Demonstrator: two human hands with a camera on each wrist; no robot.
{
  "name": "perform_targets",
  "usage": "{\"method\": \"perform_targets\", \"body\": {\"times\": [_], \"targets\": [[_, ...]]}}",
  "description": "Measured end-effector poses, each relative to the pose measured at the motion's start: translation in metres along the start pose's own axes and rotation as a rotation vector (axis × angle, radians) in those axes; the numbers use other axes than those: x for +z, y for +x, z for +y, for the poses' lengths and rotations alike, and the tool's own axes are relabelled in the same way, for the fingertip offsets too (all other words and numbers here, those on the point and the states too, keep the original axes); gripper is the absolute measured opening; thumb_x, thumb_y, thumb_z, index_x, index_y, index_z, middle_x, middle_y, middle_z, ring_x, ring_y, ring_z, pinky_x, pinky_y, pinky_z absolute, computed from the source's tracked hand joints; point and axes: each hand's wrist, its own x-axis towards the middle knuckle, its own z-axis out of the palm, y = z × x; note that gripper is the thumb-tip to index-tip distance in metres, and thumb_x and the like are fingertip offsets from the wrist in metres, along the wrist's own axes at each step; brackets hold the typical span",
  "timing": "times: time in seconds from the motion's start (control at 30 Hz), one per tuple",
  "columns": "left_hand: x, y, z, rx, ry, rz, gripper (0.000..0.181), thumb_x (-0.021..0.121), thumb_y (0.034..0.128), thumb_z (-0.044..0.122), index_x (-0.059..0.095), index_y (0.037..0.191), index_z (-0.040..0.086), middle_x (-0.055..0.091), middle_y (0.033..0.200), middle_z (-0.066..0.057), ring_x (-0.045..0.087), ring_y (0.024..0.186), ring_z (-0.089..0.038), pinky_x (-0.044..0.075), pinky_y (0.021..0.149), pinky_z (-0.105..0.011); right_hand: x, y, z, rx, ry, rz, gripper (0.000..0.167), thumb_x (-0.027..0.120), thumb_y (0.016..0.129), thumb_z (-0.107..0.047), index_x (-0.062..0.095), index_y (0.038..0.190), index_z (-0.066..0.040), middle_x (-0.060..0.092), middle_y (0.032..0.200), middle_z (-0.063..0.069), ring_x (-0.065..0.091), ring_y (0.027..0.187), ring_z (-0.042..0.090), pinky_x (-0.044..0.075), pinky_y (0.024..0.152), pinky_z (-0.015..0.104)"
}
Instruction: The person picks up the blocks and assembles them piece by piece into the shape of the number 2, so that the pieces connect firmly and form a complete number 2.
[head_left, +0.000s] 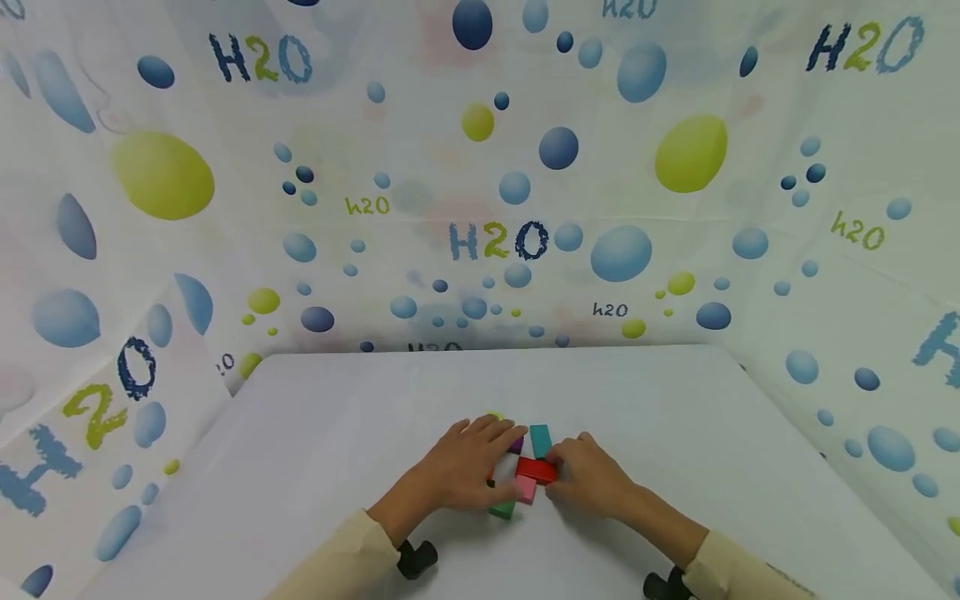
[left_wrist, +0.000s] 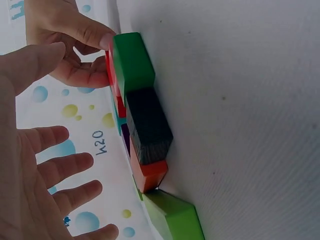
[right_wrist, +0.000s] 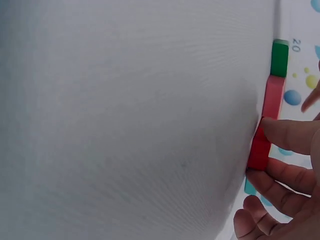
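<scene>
Coloured blocks lie close together on the white table. My right hand (head_left: pixel 592 477) pinches the red block (head_left: pixel 536 470) between thumb and fingers, seen also in the right wrist view. My left hand (head_left: pixel 474 467) hovers over the left side of the cluster with its fingers spread and holds nothing. Beside the red block are a pink block (head_left: pixel 527 490) and a teal block (head_left: pixel 540 440). A green block (left_wrist: pixel 134 62), a black block (left_wrist: pixel 149 125), an orange block (left_wrist: pixel 149 175) and a lime block (left_wrist: pixel 175 217) form a row in the left wrist view. A purple block (head_left: pixel 517 445) is partly hidden by the left hand.
The white table (head_left: pixel 360 408) extends around the blocks, its far edge meeting a patterned curtain (head_left: pixel 420 158) with blue and green drops. Black straps with cameras sit on both wrists, near the sleeve cuffs (head_left: pixel 367 533).
</scene>
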Motion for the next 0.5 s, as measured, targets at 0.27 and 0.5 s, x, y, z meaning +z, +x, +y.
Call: {"method": "perform_targets", "body": {"times": [0.27,0.5], "targets": [[0.004,-0.0015,0.0058,0.02,0.027,-0.006,0.083,0.053,0.0889,0.071,0.038,0.157,0.025,0.045,0.156,0.004,0.037,0.146,-0.023,0.036,0.114,-0.06,0.0046,0.0027,0.0047,-0.003,-0.022,0.019,0.035,0.087,0.078,-0.02,0.071,0.108,-0.009,0.062,0.091,-0.005,0.047,0.088,0.016,0.048,0.068,0.027],[0.0044,-0.0071,0.002,0.038,0.016,0.001,0.083,0.054,0.0896,0.07,0.038,0.157,0.025,0.044,0.156,0.005,0.037,0.145,-0.022,0.037,0.113,-0.061,0.0043,0.0004,0.0087,0.011,-0.022,0.024,0.036,0.087,0.079,-0.022,0.072,0.109,-0.009,0.061,0.092,-0.006,0.048,0.088,0.014,0.05,0.07,0.027]]}}
